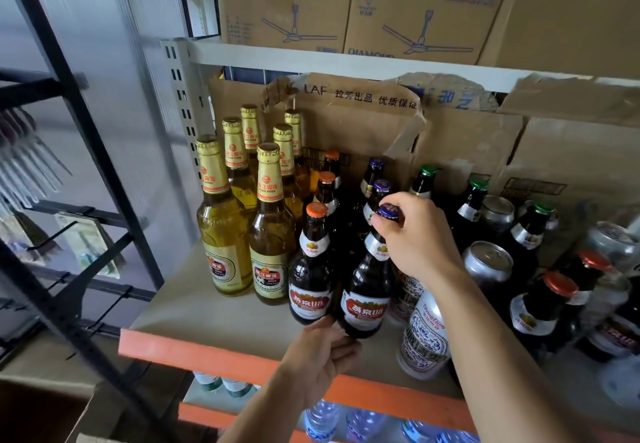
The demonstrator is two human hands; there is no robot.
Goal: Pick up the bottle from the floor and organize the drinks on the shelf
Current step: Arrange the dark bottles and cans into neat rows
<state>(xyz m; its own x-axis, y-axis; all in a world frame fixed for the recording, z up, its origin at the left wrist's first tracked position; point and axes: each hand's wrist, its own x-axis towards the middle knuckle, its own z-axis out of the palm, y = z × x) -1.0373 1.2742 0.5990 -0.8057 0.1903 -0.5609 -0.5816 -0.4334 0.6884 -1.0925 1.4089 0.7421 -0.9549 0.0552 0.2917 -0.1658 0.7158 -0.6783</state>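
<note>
Gripping a purple-capped "U8" bottle (369, 283), right hand (414, 234) at neck, left hand (320, 356) at base.

Dark brown bottle (367, 290), purple cap, red-white label; upright near the shelf (207, 349) front edge, among drinks.

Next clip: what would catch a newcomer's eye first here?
Two hands on one dark purple-capped bottle at the shelf front: the right hand grips its neck, the left hand is at its base. To the left stand tall gold-foiled beer bottles; above, ceiling-fan cartons.
</note>
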